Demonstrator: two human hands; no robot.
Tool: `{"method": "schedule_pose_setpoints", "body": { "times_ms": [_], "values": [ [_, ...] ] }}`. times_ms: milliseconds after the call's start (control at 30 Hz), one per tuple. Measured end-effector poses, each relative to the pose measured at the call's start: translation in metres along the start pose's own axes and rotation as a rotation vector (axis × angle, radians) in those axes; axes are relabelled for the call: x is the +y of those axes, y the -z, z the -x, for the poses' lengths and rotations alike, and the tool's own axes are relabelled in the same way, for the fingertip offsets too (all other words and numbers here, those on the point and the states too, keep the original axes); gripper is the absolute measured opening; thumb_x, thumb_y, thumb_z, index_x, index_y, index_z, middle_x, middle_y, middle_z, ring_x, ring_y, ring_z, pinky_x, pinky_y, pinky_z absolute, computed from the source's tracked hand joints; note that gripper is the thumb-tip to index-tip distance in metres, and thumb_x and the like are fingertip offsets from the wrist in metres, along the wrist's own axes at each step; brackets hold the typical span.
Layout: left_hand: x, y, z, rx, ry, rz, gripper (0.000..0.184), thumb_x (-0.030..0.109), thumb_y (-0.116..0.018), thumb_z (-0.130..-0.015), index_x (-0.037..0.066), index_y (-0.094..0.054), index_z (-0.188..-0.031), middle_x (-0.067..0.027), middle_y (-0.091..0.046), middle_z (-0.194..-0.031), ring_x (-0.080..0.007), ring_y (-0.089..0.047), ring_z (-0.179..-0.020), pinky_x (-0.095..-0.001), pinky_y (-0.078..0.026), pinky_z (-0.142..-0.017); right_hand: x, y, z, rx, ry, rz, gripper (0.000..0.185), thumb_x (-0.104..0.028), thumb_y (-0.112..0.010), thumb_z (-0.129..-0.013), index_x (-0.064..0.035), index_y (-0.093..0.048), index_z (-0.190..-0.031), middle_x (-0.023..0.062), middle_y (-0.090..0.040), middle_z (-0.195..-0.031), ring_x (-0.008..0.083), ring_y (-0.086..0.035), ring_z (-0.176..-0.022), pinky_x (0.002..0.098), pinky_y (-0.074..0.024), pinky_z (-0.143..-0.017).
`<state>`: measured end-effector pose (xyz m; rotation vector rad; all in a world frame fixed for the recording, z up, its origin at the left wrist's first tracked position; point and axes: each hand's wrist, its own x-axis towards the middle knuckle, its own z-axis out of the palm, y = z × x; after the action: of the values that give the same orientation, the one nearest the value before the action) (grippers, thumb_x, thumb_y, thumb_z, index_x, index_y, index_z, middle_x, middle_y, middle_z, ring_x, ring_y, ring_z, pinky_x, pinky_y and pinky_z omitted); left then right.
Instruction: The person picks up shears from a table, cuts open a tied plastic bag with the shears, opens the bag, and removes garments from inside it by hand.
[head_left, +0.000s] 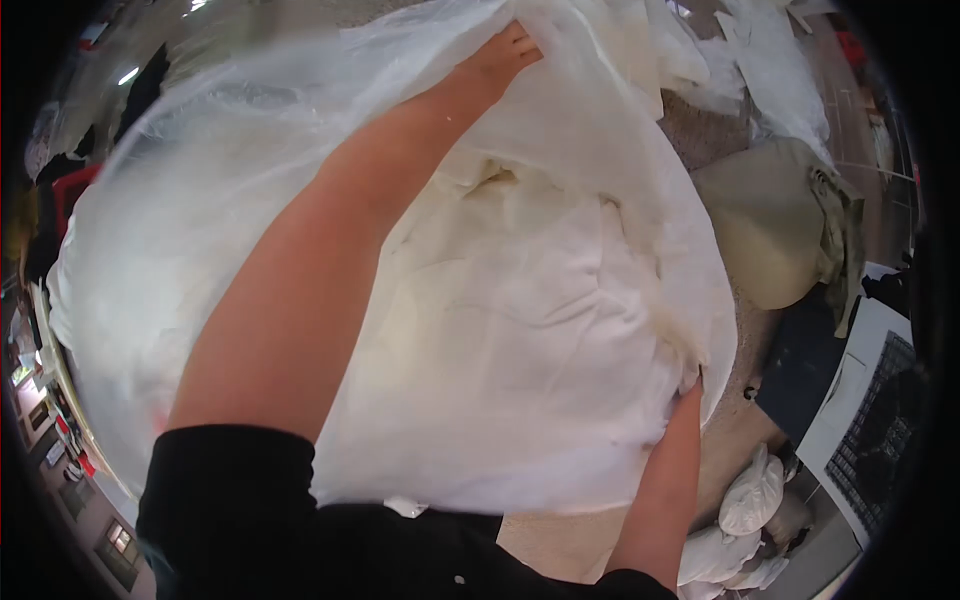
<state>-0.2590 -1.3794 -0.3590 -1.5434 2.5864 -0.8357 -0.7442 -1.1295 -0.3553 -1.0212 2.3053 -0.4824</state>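
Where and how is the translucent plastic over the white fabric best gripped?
Probably at the far edge of the translucent plastic, near the left hand, pinched from above: there the thin sheet gathers into slack folds, while farther left it spreads broadly, offering less to pinch.

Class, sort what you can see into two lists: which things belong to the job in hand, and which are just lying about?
Job in hand:
- left hand, up at the plastic
- right hand, at the bundle's edge
- clear plastic
- white cloth

Apparently lying about:
- olive cloth
- dark blue item
- stuffed white bag
- black-patterned panel
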Motion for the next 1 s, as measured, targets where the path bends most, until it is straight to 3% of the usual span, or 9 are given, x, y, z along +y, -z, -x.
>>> {"method": "schedule_pose_setpoints", "body": {
  "times_ms": [100,233,400,567,633,800,867,933,1000],
  "values": [
    [0.028,-0.030,-0.007,-0.187,-0.017,0.220,0.047,0.012,-0.056,-0.073,0.015,-0.044,-0.119,0.0037,-0.043,-0.121,-0.0183,-0.037,-0.115,-0.0318,-0.030,-0.098,0.026,-0.023,-0.005,0.007,-0.036,-0.067,0.058,-0.042,-0.040,-0.083,-0.0059,-0.033,-0.128,0.0131,-0.030,-0.134,0.0271,-0.028,-0.123,0.0373,-0.0236,-0.100],
    [0.084,-0.097,0.029,-0.537,0.032,0.456,0.042,0.012,-0.055,-0.074,0.012,-0.047,-0.115,0.0008,-0.047,-0.114,-0.0186,-0.041,-0.108,-0.0316,-0.033,-0.094,0.051,-0.028,-0.001,0.021,-0.065,-0.112,0.057,-0.041,-0.040,-0.083,-0.0056,-0.033,-0.128,0.0134,-0.030,-0.133,0.0274,-0.028,-0.123,0.0374,-0.0238,-0.100],
    [0.090,-0.142,0.088,-0.729,0.327,0.826,0.036,0.013,-0.054,-0.075,0.009,-0.051,-0.110,-0.0030,-0.052,-0.105,-0.0190,-0.047,-0.100,-0.0313,-0.037,-0.089,0.075,-0.015,0.025,0.019,-0.109,-0.153,0.057,-0.040,-0.040,-0.083,-0.0054,-0.033,-0.127,0.0139,-0.031,-0.133,0.0278,-0.029,-0.122,0.0374,-0.0242,-0.100],
    [0.039,-0.118,0.135,-0.435,1.164,2.224,0.031,0.014,-0.054,-0.076,0.006,-0.055,-0.106,-0.0067,-0.057,-0.097,-0.0194,-0.053,-0.091,-0.0310,-0.041,-0.084,0.080,-0.009,0.040,0.052,-0.140,-0.210,0.056,-0.039,-0.040,-0.083,-0.0051,-0.033,-0.127,0.0143,-0.031,-0.133,0.0282,-0.030,-0.122,0.0375,-0.0245,-0.099],
    [0.014,-0.088,0.157,-0.501,1.231,2.447,0.029,0.014,-0.054,-0.076,0.005,-0.057,-0.104,-0.0082,-0.059,-0.093,-0.0196,-0.055,-0.088,-0.0308,-0.043,-0.082,0.071,-0.016,0.033,0.056,-0.117,-0.228,0.056,-0.039,-0.040,-0.083,-0.0050,-0.034,-0.127,0.0145,-0.031,-0.133,0.0283,-0.030,-0.122,0.0375,-0.0246,-0.099],
    [-0.033,0.011,0.131,-1.123,0.776,1.498,0.026,0.014,-0.052,-0.077,0.001,-0.059,-0.099,-0.0113,-0.060,-0.093,-0.0215,-0.057,-0.090,-0.0323,-0.045,-0.079,0.054,-0.038,0.038,0.049,-0.125,-0.331,0.055,-0.038,-0.040,-0.083,-0.0047,-0.034,-0.127,0.0149,-0.031,-0.132,0.0287,-0.030,-0.121,0.0376,-0.0250,-0.099],
    [0.008,0.091,0.088,-0.434,0.243,0.775,0.031,0.019,-0.056,-0.075,-0.002,-0.057,-0.098,-0.0146,-0.060,-0.094,-0.0246,-0.057,-0.088,-0.0322,-0.045,-0.078,0.058,-0.037,0.050,0.044,-0.139,-0.371,0.055,-0.038,-0.040,-0.083,-0.0046,-0.034,-0.127,0.0151,-0.032,-0.132,0.0289,-0.031,-0.121,0.0376,-0.0251,-0.099],
    [0.063,0.141,0.059,-0.542,0.495,1.190,0.053,0.037,-0.061,-0.071,-0.002,-0.053,-0.106,-0.0187,-0.056,-0.102,-0.0298,-0.054,-0.094,-0.0347,-0.041,-0.086,0.063,-0.037,0.059,0.035,-0.148,-0.409,0.055,-0.038,-0.040,-0.084,-0.0044,-0.034,-0.126,0.0153,-0.032,-0.132,0.0290,-0.031,-0.121,0.0377,-0.0252,-0.099],
    [0.141,0.118,0.076,-0.529,0.511,1.009,0.077,0.054,-0.054,-0.067,0.004,-0.038,-0.123,-0.0218,-0.040,-0.121,-0.0356,-0.038,-0.112,-0.0390,-0.032,-0.095,0.068,-0.037,0.064,0.022,-0.152,-0.446,0.054,-0.037,-0.040,-0.084,-0.0043,-0.034,-0.126,0.0154,-0.032,-0.132,0.0292,-0.031,-0.121,0.0377,-0.0254,-0.099]
  ]
}}
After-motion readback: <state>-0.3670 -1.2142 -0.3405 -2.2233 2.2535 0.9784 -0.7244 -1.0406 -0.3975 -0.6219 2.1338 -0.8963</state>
